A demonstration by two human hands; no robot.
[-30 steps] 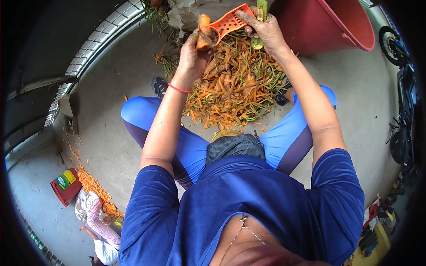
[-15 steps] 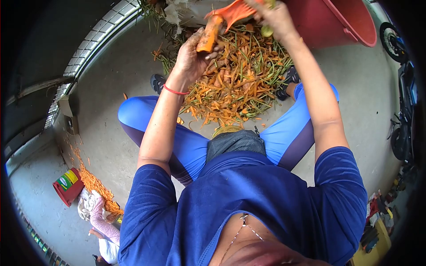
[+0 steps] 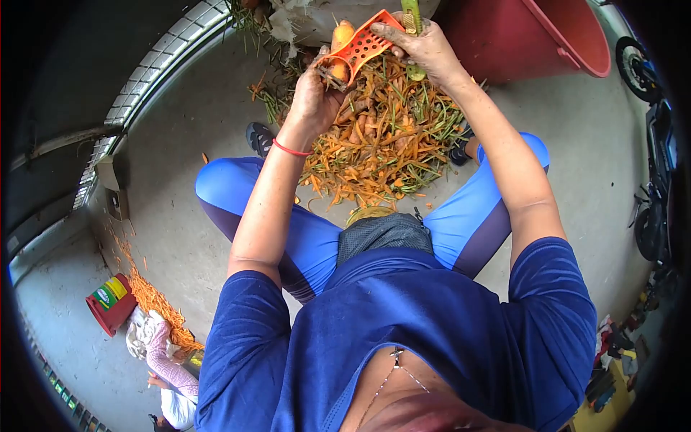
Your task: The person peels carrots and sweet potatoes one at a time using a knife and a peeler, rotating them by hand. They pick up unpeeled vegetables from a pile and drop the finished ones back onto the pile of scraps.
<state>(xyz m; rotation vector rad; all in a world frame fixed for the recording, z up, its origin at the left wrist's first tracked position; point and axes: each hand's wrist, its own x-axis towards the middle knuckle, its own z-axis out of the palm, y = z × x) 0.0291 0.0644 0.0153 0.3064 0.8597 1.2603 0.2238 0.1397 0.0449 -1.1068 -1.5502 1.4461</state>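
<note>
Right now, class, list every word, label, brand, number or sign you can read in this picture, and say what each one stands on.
No text can be read with certainty.
Yellow-and-green label on the small red bucket at lower left: marked, but too small and blurred to read.
Orange perforated tool: no lettering can be made out.
Large red bucket: no lettering can be made out.

By the grey floor's (image 3: 597,180) right edge I see a black-and-blue motorbike (image 3: 656,144); toward the lower-left corner, a small red bucket (image 3: 117,315), yellow-and-green labelled, near another person (image 3: 178,409) in white and pink. A white barred grille (image 3: 134,88) lines the upper-left edge.
</note>
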